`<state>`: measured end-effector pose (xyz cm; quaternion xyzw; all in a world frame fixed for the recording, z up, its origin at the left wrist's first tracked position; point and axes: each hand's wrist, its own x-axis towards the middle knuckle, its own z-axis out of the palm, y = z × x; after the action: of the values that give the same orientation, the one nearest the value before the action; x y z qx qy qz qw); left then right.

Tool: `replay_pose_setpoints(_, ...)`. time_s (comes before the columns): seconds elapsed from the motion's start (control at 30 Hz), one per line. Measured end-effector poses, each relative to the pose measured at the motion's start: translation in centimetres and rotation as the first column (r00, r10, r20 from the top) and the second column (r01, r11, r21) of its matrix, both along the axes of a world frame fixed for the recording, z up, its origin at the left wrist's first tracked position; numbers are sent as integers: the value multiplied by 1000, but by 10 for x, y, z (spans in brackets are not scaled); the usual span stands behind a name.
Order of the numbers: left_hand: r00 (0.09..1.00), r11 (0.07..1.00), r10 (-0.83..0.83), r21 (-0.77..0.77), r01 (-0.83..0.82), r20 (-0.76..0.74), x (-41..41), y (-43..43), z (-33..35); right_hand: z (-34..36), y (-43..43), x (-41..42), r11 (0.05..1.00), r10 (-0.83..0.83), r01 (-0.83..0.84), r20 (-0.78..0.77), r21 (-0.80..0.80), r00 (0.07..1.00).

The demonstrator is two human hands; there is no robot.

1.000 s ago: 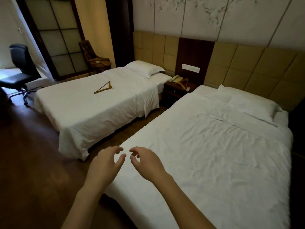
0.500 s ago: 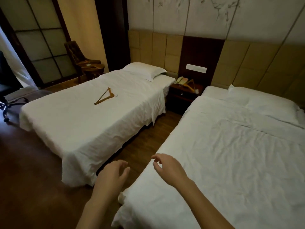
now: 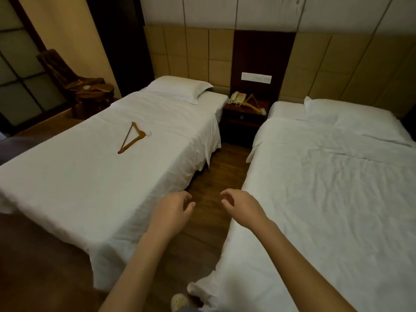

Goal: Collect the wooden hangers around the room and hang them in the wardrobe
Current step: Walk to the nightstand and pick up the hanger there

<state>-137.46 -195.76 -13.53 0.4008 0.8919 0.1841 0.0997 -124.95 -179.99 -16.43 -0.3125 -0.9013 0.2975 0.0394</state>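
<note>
A wooden hanger point(image 3: 131, 138) with a metal hook lies flat on the white left bed point(image 3: 67, 176), about mid-mattress. A second wooden hanger point(image 3: 252, 102) rests on the dark nightstand point(image 3: 243, 119) between the beds, beside a telephone point(image 3: 236, 97). My left hand point(image 3: 172, 211) and my right hand point(image 3: 244, 207) are stretched out in front of me over the floor gap between the beds. Both hold nothing, with fingers loosely curled and apart. No wardrobe is in view.
The white right bed point(image 3: 337, 199) fills the right side. A narrow strip of wooden floor point(image 3: 211, 176) runs between the beds to the nightstand. A dark wooden chair and a small round table point(image 3: 94, 92) stand at the back left by a glazed partition.
The view has swung left and moved forward into the gap between the beds. Both beds and the hangers look nearer. My hands stay empty and have drifted slightly apart.
</note>
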Motion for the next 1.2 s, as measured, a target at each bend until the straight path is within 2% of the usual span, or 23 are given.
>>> replay_pose_setpoints(0.33, 994, 995, -102, -8, 102, -41, -174, 118, 0, -19, 93, -151, 987, -155, 151, -63, -61, 986)
replay_pose_setpoints(0.67, 988, 988, -147, 61, 144, 47, -298, 252, -6, -14, 216, -262, 980, -194, 193, -11, -42, 981)
replay_pose_setpoints(0.87, 971, 972, -228, 73, 223, 70, -366, 374, -28, -32, 325, -334, 973, -231, 231, -6, -29, 973)
replay_pose_setpoints(1.2, 908, 911, -413, 29, 412, 67, -490, 637, -47, -40, 556, -454, 955, -296, 297, 91, 6, 951)
